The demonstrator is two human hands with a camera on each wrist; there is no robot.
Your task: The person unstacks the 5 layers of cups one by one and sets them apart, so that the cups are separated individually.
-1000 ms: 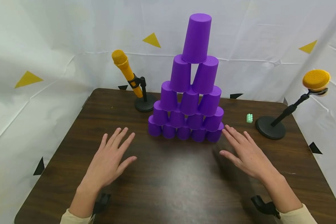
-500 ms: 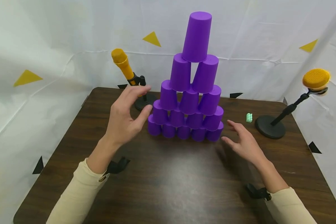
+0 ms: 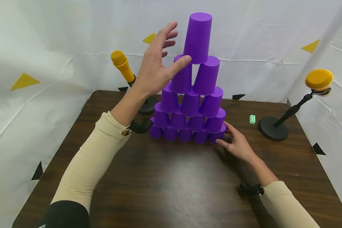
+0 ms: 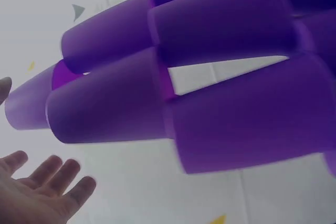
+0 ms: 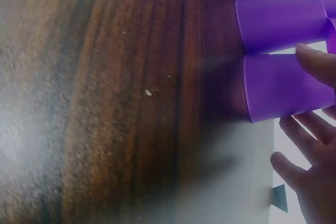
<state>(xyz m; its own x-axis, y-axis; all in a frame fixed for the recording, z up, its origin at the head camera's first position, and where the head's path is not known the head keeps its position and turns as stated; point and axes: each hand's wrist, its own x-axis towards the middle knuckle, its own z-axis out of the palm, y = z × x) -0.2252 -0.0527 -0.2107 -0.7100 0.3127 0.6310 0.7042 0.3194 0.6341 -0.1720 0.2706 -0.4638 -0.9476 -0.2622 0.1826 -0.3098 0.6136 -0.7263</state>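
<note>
Purple upside-down cups are stacked as a five-row pyramid, with one top cup (image 3: pixel 198 38) resting on two cups. My left hand (image 3: pixel 156 65) is raised just left of the top cup, fingers spread and thumb in front of the row below; whether it touches is not clear. In the left wrist view its fingers (image 4: pixel 59 179) lie apart from the cups. My right hand (image 3: pixel 237 144) is at the bottom right cup (image 3: pixel 215 136), fingers around its right side. In the right wrist view the thumb lies in front of that cup (image 5: pixel 283 85), the fingers beside it.
Behind my left forearm stands a yellow microphone (image 3: pixel 122 65) on a black stand. Another yellow microphone (image 3: pixel 319 79) stands at the right, with a small green block (image 3: pixel 252 119) near its base. A white sheet with coloured triangles hangs behind the brown table (image 3: pixel 171 190).
My left hand has risen from low over the table up and rightward to the top cup. The right hand has moved slightly left to the bottom right cup. The cups remain stacked.
</note>
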